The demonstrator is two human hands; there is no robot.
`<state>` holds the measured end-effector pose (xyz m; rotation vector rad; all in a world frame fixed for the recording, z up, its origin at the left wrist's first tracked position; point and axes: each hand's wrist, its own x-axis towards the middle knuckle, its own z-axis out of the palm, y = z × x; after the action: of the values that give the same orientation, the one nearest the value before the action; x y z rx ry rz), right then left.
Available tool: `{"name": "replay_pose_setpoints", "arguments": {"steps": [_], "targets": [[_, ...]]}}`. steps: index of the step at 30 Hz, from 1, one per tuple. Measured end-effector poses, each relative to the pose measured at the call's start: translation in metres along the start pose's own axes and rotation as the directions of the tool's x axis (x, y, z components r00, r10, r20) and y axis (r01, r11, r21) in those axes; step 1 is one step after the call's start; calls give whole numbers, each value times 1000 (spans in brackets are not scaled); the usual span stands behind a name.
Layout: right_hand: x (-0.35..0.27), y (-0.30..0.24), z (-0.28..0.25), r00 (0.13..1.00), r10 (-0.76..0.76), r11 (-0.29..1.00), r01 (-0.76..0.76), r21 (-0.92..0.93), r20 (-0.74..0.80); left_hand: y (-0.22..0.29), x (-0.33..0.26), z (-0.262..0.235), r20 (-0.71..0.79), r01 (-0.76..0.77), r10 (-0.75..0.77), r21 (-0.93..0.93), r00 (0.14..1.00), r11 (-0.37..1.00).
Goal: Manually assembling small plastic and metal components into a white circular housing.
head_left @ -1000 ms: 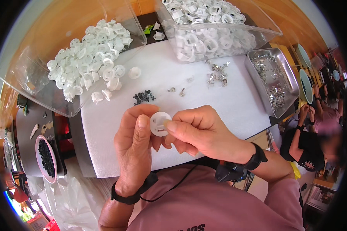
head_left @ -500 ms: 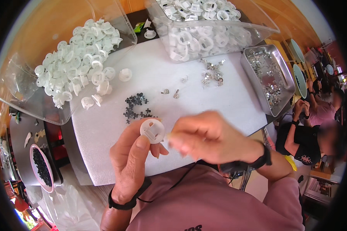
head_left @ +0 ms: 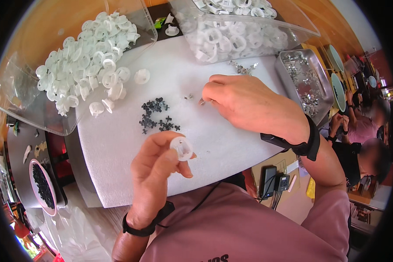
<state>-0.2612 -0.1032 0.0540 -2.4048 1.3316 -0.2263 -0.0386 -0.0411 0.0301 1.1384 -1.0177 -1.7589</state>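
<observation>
My left hand point(head_left: 155, 168) holds a small round white plastic part point(head_left: 181, 148) between thumb and fingertips, above the white foam mat point(head_left: 118, 139). My right hand point(head_left: 249, 105) reaches forward over the mat, its fingertips pinched on a tiny metal piece point(head_left: 202, 102) near another loose metal bit point(head_left: 188, 97). A cluster of small black cross-shaped pieces point(head_left: 156, 116) lies on the mat between the two hands.
A clear bin point(head_left: 26, 83) spills white round parts point(head_left: 87, 65) at the left. A second clear bin point(head_left: 240, 35) of white parts stands at the back. A metal tray point(head_left: 288, 76) with small metal pieces sits right. A pink dish point(head_left: 43, 185) holds black bits. Other people sit at the far right.
My right hand has left the white part and moved forward to the metal bits on the mat. My left hand keeps the white part, lower and nearer to me.
</observation>
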Motion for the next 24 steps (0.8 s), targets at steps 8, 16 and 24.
{"name": "replay_pose_setpoints", "arguments": {"steps": [8,16,24], "targets": [[6,-7,25,998,61,973,-67,-221,-30,-10,5,-6,51,52,-50,-49,997,997],[4,-8,24,994,36,968,-61,-245,-104,-11,4,-9,91,38,-40,24,995,999],[5,-12,30,984,-22,954,-32,-299,-175,-17,4,-7,87,28,-30,26,996,999]]}}
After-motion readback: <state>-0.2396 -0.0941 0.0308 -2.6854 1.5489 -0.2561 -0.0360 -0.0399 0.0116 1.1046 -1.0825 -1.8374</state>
